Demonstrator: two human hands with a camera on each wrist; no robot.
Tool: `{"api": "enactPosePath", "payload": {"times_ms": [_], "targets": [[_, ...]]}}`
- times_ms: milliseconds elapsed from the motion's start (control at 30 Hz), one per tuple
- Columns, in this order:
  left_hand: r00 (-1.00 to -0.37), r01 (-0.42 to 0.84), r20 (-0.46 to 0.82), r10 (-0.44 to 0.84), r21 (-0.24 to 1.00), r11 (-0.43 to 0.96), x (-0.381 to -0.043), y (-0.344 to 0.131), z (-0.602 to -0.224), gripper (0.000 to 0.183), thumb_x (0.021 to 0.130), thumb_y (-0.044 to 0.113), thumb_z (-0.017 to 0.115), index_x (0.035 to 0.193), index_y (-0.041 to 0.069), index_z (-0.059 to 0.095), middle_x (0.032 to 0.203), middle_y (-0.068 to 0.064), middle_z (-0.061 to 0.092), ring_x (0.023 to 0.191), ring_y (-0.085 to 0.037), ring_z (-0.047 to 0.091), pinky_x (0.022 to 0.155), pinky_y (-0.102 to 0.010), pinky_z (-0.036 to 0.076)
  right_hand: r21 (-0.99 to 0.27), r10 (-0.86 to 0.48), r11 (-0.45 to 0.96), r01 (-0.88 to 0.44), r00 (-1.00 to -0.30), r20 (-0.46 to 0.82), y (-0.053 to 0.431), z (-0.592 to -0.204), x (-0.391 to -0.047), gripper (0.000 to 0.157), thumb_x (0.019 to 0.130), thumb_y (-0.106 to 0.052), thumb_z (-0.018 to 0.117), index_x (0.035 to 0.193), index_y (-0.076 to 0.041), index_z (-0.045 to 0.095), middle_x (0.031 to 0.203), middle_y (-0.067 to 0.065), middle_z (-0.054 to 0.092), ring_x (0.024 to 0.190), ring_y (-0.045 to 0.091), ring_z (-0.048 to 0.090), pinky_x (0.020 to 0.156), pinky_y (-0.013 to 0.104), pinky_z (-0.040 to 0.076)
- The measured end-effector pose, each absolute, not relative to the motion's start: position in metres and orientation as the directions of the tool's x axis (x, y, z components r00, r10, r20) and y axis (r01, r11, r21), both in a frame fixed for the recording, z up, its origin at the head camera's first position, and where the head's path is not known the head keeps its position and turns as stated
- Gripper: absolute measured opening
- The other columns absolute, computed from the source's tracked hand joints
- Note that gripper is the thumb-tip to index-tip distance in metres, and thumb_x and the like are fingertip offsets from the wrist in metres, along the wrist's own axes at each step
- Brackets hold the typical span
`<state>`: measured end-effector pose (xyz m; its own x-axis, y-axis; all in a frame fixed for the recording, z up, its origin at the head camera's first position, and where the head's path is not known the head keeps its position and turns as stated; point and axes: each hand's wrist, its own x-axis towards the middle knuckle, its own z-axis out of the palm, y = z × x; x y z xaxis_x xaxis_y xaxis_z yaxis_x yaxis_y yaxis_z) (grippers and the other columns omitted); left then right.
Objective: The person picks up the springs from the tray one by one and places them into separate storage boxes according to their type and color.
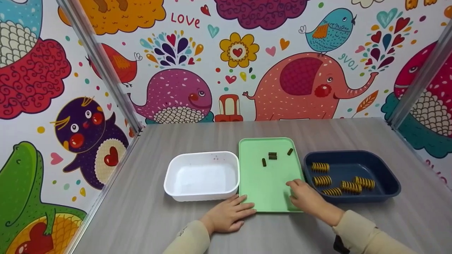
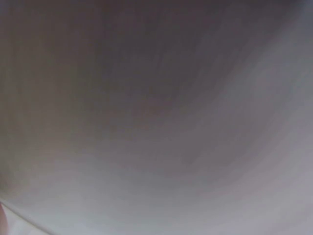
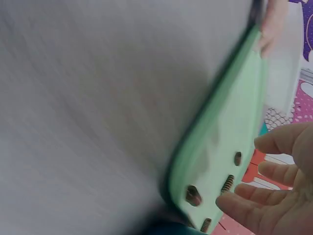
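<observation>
The right hand (image 1: pixel 305 197), fingers loosely parted and gripping nothing, is over the green tray (image 1: pixel 270 187), with small dark springs (image 1: pixel 264 162) beyond it and yellow springs (image 1: pixel 320 167) to its right. The left hand (image 1: pixel 229 215), fingers spread, touches the tray's near-left corner.

A: Containers, count?
B: Three. One white bin (image 1: pixel 204 178) at left, one green tray (image 1: pixel 268 185) in the middle, one blue bin (image 1: pixel 346 170) at right.
A: Yellow springs (image 1: pixel 350 187)?
B: Five, all in the bin at right.
A: Dark springs (image 1: pixel 263 162)?
B: Four, all toward the tray's far end.
A: Hands?
B: Two: one left hand (image 1: pixel 229 213), one right hand (image 1: pixel 308 197).
</observation>
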<state>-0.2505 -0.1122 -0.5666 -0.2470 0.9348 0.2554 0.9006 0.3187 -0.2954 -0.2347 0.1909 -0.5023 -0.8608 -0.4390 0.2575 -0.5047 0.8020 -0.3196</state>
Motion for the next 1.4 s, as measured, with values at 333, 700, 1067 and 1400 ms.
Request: {"api": "enactPosePath", "payload": {"times_ms": [333,700,1067,1400], "targets": [[-0.247,0.898,0.247,0.937,-0.305,0.318,-0.252,-0.109,-0.564,0.049,0.093,0.037,0.041,0.139,0.022,0.039,0.139,0.004,0.044,0.131,-0.025,0.036,0.106,-0.037,0.029,-0.343,-0.312,0.878,-0.335,-0.942,0.122,0.188,-0.512,-0.223,0.035,0.075,0.0,0.065,0.109,0.002,0.056,0.116,0.025,0.051,0.106,0.044,0.048,0.082,0.05,0.045],[-0.243,0.905,0.245,0.939,-0.292,0.31,-0.252,-0.11,-0.563,0.048,0.093,0.036,0.042,0.139,0.021,0.04,0.139,0.003,0.044,0.131,-0.026,0.036,0.105,-0.038,0.029,-0.258,-0.525,0.795,-0.55,-0.835,0.163,0.196,-0.522,-0.215,0.036,0.085,-0.023,0.063,0.113,-0.003,0.056,0.118,0.02,0.05,0.11,0.037,0.048,0.084,0.048,0.044],[-0.242,0.901,0.245,0.939,-0.302,0.312,-0.251,-0.112,-0.564,0.048,0.094,0.036,0.04,0.139,0.021,0.039,0.139,0.003,0.044,0.131,-0.026,0.036,0.105,-0.038,0.029,-0.31,-0.713,0.662,-0.683,-0.701,0.022,0.219,-0.522,-0.201,0.058,0.089,-0.047,0.049,0.131,-0.009,0.047,0.137,0.02,0.04,0.123,0.045,0.037,0.092,0.056,0.036],[-0.235,0.891,0.23,0.944,-0.336,0.304,-0.248,-0.112,-0.562,0.048,0.094,0.036,0.039,0.139,0.02,0.04,0.139,0.001,0.045,0.129,-0.027,0.038,0.103,-0.039,0.032,-0.212,-0.81,0.566,-0.796,-0.586,0.037,0.236,-0.533,-0.201,0.072,0.088,-0.051,0.046,0.142,-0.005,0.031,0.144,0.019,0.033,0.126,0.046,0.032,0.092,0.058,0.034]]}}
